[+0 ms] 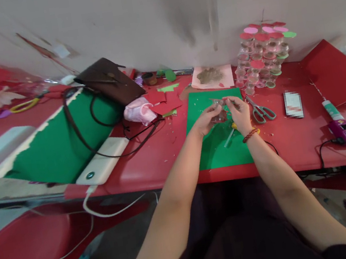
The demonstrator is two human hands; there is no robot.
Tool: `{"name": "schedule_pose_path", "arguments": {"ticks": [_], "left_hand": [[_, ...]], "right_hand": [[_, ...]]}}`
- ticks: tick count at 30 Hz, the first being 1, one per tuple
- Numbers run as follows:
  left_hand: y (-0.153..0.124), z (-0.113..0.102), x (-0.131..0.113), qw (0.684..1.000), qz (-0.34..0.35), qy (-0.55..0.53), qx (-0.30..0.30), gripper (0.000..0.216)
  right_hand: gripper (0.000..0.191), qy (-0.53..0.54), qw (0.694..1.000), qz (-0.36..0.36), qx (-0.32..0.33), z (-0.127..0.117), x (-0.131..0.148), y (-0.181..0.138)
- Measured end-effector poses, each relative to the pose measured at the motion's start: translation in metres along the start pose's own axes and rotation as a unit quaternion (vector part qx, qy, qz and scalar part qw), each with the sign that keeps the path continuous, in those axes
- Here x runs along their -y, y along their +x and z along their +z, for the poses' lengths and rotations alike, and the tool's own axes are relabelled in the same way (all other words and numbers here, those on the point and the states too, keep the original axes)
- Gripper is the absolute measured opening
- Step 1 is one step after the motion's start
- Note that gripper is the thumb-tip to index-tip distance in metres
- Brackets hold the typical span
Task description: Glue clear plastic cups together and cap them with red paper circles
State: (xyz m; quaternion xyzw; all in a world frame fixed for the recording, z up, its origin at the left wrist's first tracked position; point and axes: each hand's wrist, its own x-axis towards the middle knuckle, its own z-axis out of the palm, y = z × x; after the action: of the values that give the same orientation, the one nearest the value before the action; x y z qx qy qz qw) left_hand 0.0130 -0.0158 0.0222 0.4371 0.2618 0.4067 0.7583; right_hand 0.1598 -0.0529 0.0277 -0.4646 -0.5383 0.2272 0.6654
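Note:
Both my hands meet above a green sheet (222,148) on the red table (161,157). My left hand (206,120) is closed around a small clear plastic cup (218,111), holding it from the left. My right hand (240,114), with a red bead bracelet on the wrist, pinches the cup's upper edge from the right. A yellow-handled tool (231,131) lies on the green sheet just under my right hand.
Scissors (260,111) lie right of my hands. A stack of clear cups with coloured lids (262,58) stands behind. A purple glue gun (344,134) and tube (331,109) lie far right. A brown bag (109,80), pink cloth (139,110) and white power banks (102,162) sit to the left.

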Motion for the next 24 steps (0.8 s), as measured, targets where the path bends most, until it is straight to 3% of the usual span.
{"name": "schedule_pose_path", "arguments": {"ticks": [6, 12, 17, 24], "left_hand": [[0.002, 0.002, -0.001, 0.999, -0.032, 0.002, -0.001, 0.063], [-0.001, 0.006, -0.011, 0.997, -0.028, -0.062, -0.027, 0.056], [-0.005, 0.005, -0.021, 0.988, 0.021, -0.146, -0.042, 0.054], [-0.006, 0.003, -0.018, 0.983, 0.102, -0.130, -0.076, 0.036]], "right_hand": [[0.033, -0.008, 1.000, 0.008, -0.008, -0.001, -0.005, 0.002], [0.037, -0.010, 1.000, -0.015, -0.016, -0.001, -0.015, 0.004], [0.041, -0.006, 0.999, 0.020, -0.037, 0.001, -0.012, 0.000], [0.051, 0.054, 0.991, 0.113, 0.037, 0.011, -0.003, -0.008]]}}
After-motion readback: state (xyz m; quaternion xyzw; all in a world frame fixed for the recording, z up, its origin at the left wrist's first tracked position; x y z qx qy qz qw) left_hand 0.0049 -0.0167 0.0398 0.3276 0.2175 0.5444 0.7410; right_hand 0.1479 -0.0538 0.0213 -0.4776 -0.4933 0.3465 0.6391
